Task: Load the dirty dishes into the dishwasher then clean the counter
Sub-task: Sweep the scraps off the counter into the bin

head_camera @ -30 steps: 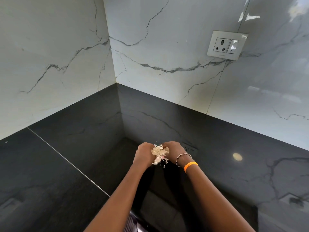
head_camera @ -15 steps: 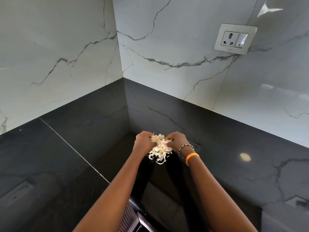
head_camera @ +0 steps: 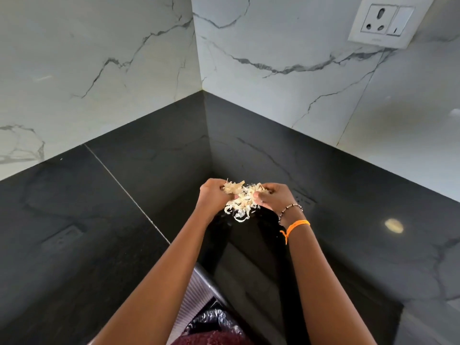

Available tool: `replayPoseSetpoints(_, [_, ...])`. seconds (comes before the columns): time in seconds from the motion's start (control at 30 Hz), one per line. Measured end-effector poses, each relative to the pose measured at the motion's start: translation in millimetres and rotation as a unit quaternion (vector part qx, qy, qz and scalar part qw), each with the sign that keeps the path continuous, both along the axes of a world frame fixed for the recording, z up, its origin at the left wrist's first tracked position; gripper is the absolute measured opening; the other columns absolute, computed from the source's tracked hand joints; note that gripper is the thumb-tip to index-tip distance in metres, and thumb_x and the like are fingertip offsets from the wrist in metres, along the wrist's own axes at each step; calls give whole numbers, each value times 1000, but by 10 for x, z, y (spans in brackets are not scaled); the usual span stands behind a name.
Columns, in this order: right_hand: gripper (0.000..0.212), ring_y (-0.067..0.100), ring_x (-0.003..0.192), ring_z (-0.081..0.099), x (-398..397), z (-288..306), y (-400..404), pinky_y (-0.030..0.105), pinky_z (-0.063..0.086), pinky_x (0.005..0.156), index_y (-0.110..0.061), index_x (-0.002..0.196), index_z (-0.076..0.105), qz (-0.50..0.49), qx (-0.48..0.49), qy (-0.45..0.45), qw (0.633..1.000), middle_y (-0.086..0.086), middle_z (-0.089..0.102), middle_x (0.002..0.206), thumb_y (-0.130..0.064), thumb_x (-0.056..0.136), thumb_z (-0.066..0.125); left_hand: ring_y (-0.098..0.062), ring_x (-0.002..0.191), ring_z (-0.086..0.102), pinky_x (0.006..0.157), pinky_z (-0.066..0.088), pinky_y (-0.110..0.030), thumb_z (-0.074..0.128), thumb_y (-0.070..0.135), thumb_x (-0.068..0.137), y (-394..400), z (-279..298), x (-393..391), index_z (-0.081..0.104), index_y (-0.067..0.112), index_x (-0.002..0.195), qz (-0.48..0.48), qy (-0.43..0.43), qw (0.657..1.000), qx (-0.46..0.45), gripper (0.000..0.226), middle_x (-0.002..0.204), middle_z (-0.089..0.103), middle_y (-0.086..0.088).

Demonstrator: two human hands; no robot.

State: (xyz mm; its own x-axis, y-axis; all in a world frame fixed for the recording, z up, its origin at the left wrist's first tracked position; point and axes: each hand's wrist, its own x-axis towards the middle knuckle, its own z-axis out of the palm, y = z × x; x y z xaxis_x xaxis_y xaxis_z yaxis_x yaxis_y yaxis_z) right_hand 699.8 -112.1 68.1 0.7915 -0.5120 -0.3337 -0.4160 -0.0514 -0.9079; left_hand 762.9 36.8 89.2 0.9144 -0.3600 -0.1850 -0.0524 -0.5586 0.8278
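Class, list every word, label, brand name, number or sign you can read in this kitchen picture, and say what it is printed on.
No text can be read anywhere.
Wall socket plate: a small dark mark on its lower edge, perhaps a brand, too small to read.
Marble wall, black counter, scraps in both hands: no lettering.

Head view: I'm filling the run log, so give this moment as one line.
phase: clearing counter | left hand: grips scraps | right hand: grips scraps | scraps: pale clump between both hands, above black counter corner | bin liner: below
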Motion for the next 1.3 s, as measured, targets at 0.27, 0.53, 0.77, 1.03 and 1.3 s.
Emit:
replayPoseSetpoints(0.27, [40,18,75,61,-249,77,233,21,55,76,11,118,52,-20,121,-16,992,15,61,92,5,81,65,-10,68,51,65,41,-22,77,11,73,136,4,-162,69,4,86,33,28,997,-58,17,78,62,-4])
replayPoseSetpoints(0.53, [50,19,74,59,-631,217,945,34,49,86,13,129,38,-38,240,-79,967,14,59,82,13,82,57,-19,79,59,82,51,-39,81,11,69,826,13,-422,70,3,84,31,65,989,-125,20,89,69,-16])
replayPoseSetpoints(0.77, [27,5,61,66,-1133,135,1676,16,55,69,13,112,54,-15,215,-84,973,9,63,83,9,85,54,-25,85,65,84,51,-40,77,11,73,1619,-129,-910,70,12,83,23,97,985,-141,12,91,70,-15])
replayPoseSetpoints(1.03, [14,10,60,65,-1676,-441,2292,17,56,66,6,95,60,-38,247,-3,968,7,66,70,10,82,57,-16,75,52,71,39,-29,77,5,72,2195,-675,-1413,70,-1,88,32,172,978,-116,19,79,61,-8])
replayPoseSetpoints(1.3, [13,8,56,67,-1843,-1292,2308,19,57,64,3,80,57,-90,295,63,949,0,68,55,15,83,53,-15,74,56,69,44,-25,76,3,73,2132,-1553,-1634,70,1,96,6,235,970,-59,24,81,64,-7])
